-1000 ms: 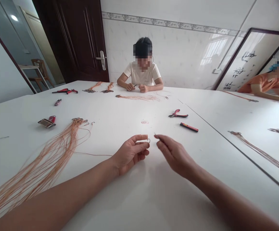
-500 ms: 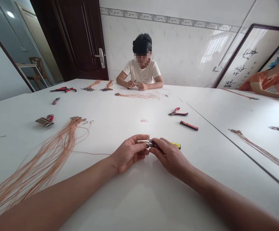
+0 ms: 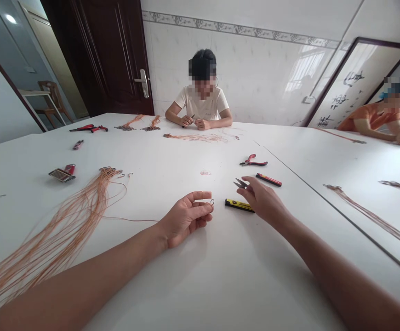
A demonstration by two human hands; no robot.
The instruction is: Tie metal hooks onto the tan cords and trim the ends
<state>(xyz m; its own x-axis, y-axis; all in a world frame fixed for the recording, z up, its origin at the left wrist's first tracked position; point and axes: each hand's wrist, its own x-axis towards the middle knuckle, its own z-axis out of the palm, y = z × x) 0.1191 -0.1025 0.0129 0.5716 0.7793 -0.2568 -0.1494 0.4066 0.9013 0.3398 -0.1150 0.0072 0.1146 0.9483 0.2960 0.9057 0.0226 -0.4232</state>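
Note:
Between the thumb and fingers of my left hand [image 3: 193, 212] is a small fish hook [image 3: 212, 202], its curved end sticking up past the fingertips. An orange line runs along the table from the left to my left wrist. My right hand [image 3: 264, 196] holds small thread snips [image 3: 240, 183], blades apart and pointing left, above the table. Partly under my right hand lies a yellow and black box cutter-like stick [image 3: 238, 205], its right end hidden. Left of my left arm spreads a bundle of orange lines [image 3: 96, 202] with several hooks [image 3: 110, 171] at its top.
Red-handled pliers [image 3: 254, 161] and a red and black stick [image 3: 269, 179] lie beyond my right hand. A red lighter-like item [image 3: 70, 169] sits at left. Across the white table [image 3: 172, 276] sits one person [image 3: 203, 103]; another [image 3: 372, 119] is at right. More line bundles [image 3: 341, 189] lie right.
My right hand has moved right and away from my left hand with the snips, uncovering more of the yellow stick. The hook now shows at my left fingertips; my left hand has stayed nearly still.

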